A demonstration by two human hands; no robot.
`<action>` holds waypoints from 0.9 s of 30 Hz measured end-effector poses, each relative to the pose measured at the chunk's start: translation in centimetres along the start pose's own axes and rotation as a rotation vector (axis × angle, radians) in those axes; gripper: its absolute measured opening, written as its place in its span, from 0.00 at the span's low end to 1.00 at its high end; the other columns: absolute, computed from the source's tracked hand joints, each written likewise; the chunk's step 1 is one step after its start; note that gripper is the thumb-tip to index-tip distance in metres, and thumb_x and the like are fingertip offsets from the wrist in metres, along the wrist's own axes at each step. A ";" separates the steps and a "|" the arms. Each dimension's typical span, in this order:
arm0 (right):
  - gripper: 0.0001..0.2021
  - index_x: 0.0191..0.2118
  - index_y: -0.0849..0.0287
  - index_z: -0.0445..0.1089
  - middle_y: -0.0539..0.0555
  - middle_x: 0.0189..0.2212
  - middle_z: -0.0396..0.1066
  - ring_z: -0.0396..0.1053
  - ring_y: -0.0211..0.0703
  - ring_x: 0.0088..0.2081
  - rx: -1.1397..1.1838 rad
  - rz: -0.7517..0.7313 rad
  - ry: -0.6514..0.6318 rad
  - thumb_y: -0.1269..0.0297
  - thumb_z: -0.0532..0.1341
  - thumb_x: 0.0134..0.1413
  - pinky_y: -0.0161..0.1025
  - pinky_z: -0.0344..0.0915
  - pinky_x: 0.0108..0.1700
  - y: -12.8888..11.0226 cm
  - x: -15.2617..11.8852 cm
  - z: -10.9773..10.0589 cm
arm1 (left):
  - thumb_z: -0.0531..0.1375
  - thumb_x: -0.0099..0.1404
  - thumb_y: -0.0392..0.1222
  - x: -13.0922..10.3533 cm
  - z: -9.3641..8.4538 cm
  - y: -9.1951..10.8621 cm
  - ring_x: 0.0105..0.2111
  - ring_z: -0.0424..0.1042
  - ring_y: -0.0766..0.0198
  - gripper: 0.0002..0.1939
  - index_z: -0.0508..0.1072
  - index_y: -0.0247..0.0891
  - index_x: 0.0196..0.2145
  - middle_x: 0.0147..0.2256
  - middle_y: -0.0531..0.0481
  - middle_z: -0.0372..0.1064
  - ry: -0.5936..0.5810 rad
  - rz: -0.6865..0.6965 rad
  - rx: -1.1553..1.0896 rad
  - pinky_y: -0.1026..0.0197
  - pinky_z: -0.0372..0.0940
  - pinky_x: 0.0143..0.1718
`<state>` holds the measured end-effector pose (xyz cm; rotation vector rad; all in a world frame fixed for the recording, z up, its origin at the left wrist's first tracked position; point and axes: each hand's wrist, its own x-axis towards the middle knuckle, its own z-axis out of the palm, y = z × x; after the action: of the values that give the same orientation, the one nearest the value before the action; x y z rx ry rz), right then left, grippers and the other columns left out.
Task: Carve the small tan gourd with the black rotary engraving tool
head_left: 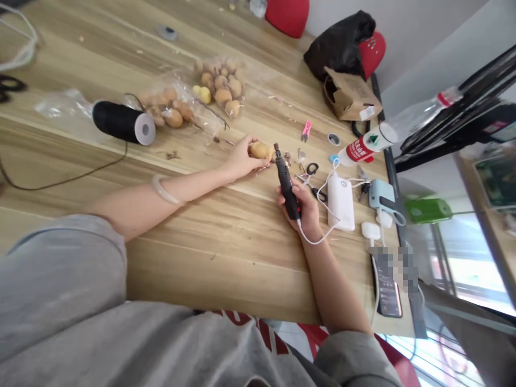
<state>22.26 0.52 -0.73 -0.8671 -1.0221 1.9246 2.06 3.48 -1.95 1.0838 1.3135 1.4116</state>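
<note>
My left hand [245, 160] is closed round a yellowish, smooth oval piece [261, 150] near the middle of the table. In my right hand [306, 207] is a black pen-shaped rotary tool [287, 185], with its brown tip pointing up, close to the right side of the oval piece. It cannot be told whether tip and piece touch. A white cable runs from the tool's lower end to a white power bank [341, 203]. Beyond my left hand lie clear bags of round brown pieces [223, 97] and a black spool of cord [116, 122].
Black-handled scissors [312, 169] and a pink clip [306, 130] lie beyond my right hand. Farther right are a bottle with a red label [359, 148], an open cardboard box [350, 97], a light blue device [381, 194] and a phone [387, 287] at the table's edge.
</note>
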 end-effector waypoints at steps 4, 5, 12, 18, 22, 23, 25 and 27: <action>0.16 0.43 0.57 0.71 0.51 0.30 0.73 0.67 0.34 0.23 -0.032 0.019 0.017 0.60 0.64 0.46 0.31 0.64 0.24 0.0 -0.1 -0.1 | 0.69 0.45 0.29 -0.4 0.2 0.0 0.34 0.73 0.63 0.24 0.63 0.37 0.39 0.34 0.50 0.71 -0.044 -0.008 0.015 0.62 0.70 0.32; 0.16 0.43 0.57 0.71 0.51 0.30 0.73 0.66 0.33 0.23 -0.029 0.021 0.015 0.60 0.64 0.46 0.31 0.64 0.24 0.1 -0.1 -0.1 | 0.69 0.46 0.29 -0.4 0.2 0.0 0.36 0.73 0.62 0.24 0.64 0.37 0.39 0.35 0.50 0.71 -0.035 -0.006 0.025 0.62 0.70 0.32; 0.15 0.42 0.56 0.68 0.50 0.29 0.71 0.65 0.33 0.24 -0.078 0.012 0.021 0.60 0.64 0.46 0.33 0.65 0.27 0.1 -0.3 0.3 | 0.71 0.43 0.27 0.0 0.1 -0.9 0.49 0.70 0.52 0.26 0.66 0.37 0.39 0.39 0.48 0.69 0.090 0.034 -0.060 0.56 0.70 0.45; 0.14 0.42 0.55 0.66 0.50 0.29 0.70 0.66 0.35 0.25 -0.122 0.011 0.047 0.59 0.63 0.49 0.35 0.67 0.28 0.0 -0.2 0.5 | 0.72 0.41 0.26 0.2 -0.1 -1.5 0.45 0.71 0.55 0.29 0.64 0.38 0.39 0.37 0.50 0.70 0.107 0.001 -0.181 0.55 0.70 0.44; 0.14 0.43 0.55 0.67 0.50 0.29 0.71 0.66 0.35 0.25 -0.098 0.024 0.069 0.60 0.63 0.49 0.34 0.67 0.29 0.1 -0.1 0.6 | 0.70 0.40 0.21 0.2 -0.1 -1.4 0.45 0.71 0.55 0.29 0.63 0.37 0.37 0.35 0.51 0.70 0.046 -0.025 -0.167 0.54 0.68 0.47; 0.14 0.42 0.56 0.67 0.50 0.29 0.71 0.66 0.35 0.25 -0.074 0.033 0.074 0.61 0.64 0.48 0.34 0.67 0.29 0.1 -0.1 0.6 | 0.69 0.40 0.20 0.2 -0.1 -1.4 0.46 0.71 0.54 0.28 0.63 0.37 0.36 0.35 0.51 0.70 0.059 -0.020 -0.169 0.53 0.67 0.48; 0.13 0.41 0.57 0.68 0.51 0.29 0.72 0.66 0.33 0.25 -0.036 0.048 0.081 0.62 0.64 0.47 0.33 0.66 0.28 0.1 -0.1 0.7 | 0.68 0.42 0.19 0.2 -0.1 -1.5 0.48 0.70 0.53 0.27 0.63 0.37 0.36 0.35 0.51 0.69 0.094 -0.005 -0.178 0.52 0.66 0.50; 0.12 0.40 0.57 0.68 0.51 0.30 0.72 0.65 0.33 0.24 -0.039 0.047 0.076 0.63 0.64 0.48 0.33 0.65 0.28 0.1 -0.2 0.8 | 0.67 0.43 0.19 0.3 0.0 -1.7 0.49 0.70 0.52 0.26 0.63 0.37 0.36 0.35 0.51 0.69 0.098 0.008 -0.168 0.51 0.66 0.50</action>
<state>21.67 0.04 -0.46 -0.9869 -1.0052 1.9011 2.07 3.84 -3.63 0.9193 1.2354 1.5682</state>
